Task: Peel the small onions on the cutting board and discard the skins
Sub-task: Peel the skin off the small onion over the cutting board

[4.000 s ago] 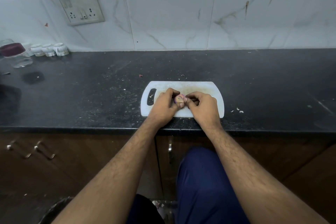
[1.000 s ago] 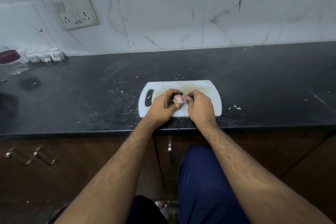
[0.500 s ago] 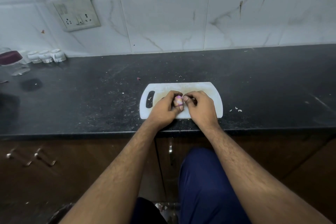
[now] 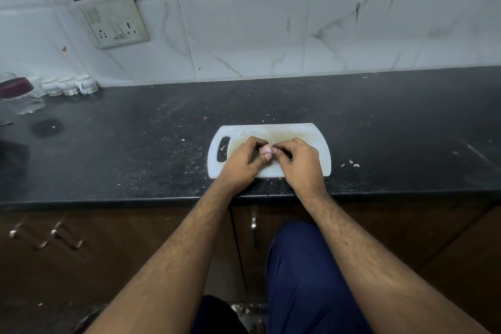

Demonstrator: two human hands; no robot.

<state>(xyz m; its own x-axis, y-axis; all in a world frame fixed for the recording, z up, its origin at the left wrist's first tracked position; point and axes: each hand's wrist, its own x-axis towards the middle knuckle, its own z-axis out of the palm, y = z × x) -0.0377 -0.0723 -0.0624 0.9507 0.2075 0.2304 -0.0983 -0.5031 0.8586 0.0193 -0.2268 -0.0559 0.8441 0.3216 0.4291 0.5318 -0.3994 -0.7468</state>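
Observation:
A white cutting board [image 4: 284, 131] with a handle slot at its left lies near the front edge of the black counter. Both my hands rest over it. My left hand [image 4: 241, 163] pinches a small pinkish onion [image 4: 267, 149] between thumb and fingers. My right hand [image 4: 301, 161] touches the onion's right side with its fingertips, pinching at the skin. Most of the onion is hidden by my fingers. No other onions show on the board.
Small skin bits [image 4: 352, 163] lie on the counter right of the board. At the far left stand a glass jar with a dark red lid [image 4: 19, 95] and three small white jars [image 4: 69, 85]. A bin with scraps [image 4: 244, 312] sits on the floor between my legs.
The hands stay over the board with the onion between them. The fingers have shifted slightly around it, and the view has tilted a little.

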